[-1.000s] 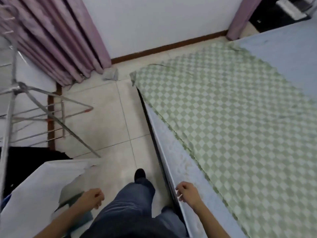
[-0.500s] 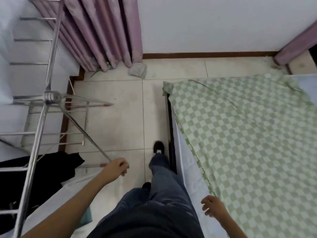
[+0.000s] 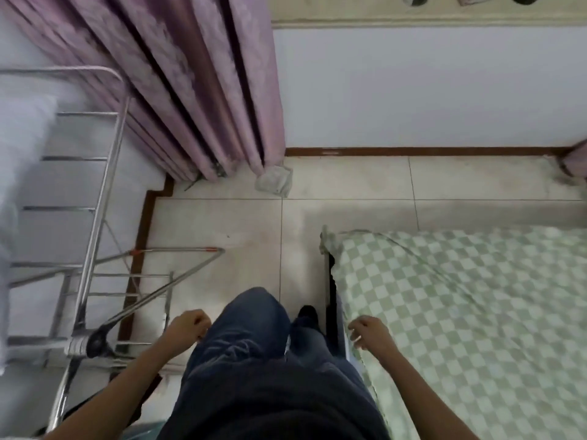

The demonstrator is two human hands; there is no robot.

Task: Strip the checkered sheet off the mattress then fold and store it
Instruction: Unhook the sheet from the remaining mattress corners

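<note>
1. The green-and-white checkered fabric sheet (image 3: 460, 312) lies spread flat on the bed, to the person's right. It fills the lower right of the view and runs out past the right edge of the frame.
2. Its near long edge follows the side of the pale mattress (image 3: 343, 312), running from beside the person's right hip forward to a rumpled corner (image 3: 327, 239) ahead of them. The sheet's breadth stretches away to the right.
3. The right hand (image 3: 370, 333) is much the nearer one. It hangs right at that edge with its fingers loosely spread and grips nothing. Whether the fingertips touch the cloth cannot be told.
4. The left hand (image 3: 187, 327) hangs beyond the left thigh, over the beige tiled floor (image 3: 238, 223). It is well apart from the sheet, its fingers loosely curled and holding nothing.
5. A silver metal drying rack (image 3: 95, 217) stands further to the left, so the walkway looks narrow.
6. Stripping has not yet begun. The likely next move is to grip the forward corner, which calls for a step ahead or a forward reach with the right hand. The left hand would have to cross the body to help.
</note>
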